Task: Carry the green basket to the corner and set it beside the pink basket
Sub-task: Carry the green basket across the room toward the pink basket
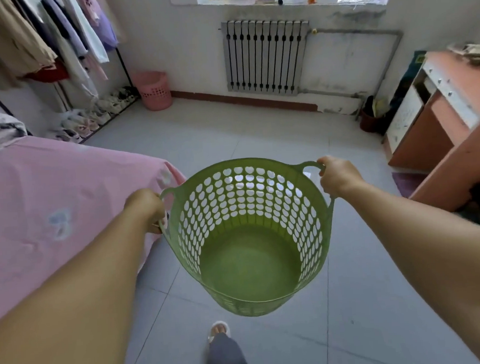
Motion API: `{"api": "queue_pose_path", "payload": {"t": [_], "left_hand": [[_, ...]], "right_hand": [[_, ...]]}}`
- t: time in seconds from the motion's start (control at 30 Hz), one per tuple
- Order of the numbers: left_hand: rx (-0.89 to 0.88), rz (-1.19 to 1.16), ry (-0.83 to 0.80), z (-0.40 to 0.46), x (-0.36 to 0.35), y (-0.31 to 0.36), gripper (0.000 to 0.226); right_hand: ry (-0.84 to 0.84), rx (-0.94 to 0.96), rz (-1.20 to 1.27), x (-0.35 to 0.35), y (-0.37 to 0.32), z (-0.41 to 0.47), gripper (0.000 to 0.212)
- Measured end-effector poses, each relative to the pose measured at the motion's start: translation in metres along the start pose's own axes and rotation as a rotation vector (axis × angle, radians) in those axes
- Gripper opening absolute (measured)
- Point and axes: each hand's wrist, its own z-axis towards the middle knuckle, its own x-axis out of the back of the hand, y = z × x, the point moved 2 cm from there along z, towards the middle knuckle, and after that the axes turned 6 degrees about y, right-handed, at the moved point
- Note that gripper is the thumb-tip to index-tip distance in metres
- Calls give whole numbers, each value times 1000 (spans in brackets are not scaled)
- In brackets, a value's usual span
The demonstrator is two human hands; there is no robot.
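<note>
Green perforated plastic basket (249, 237), empty, hangs off the floor: my left hand (147, 208) and right hand (335, 176) clench its two handles. Mid-carry, I judge; the round pink plastic basket (154, 90) sits well ahead-left. Next: walk over, lower it alongside.

Both arms reach forward, left hand (147, 208) and right hand (337, 176) each clenched in fists.
</note>
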Motion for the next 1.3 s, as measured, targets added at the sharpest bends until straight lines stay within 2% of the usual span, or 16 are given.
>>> {"api": "queue_pose_path", "payload": {"t": [0.13,0.33,0.53,0.7,0.83,0.97,1.3], "left_hand": [[-61,22,-19,108,27,56,25],[-80,37,7,255,49,120,31],[-40,-12,55,411,41,180,29],[37,-81,63,540,35,237,28],[108,-131,87,630,45,273,26],[140,-123,72,725,57,313,35],[72,-97,103,995,94,435,34]], "right_hand": [[19,-70,50,-31,-57,96,48],[42,-94,90,-65,-130,218,45],[29,-116,136,-105,-179,380,46],[-49,-144,174,-138,-234,534,48],[-52,-84,141,-152,-293,639,46],[-88,-33,128,-177,-354,735,44],[-72,-60,166,-240,-493,974,42]]}}
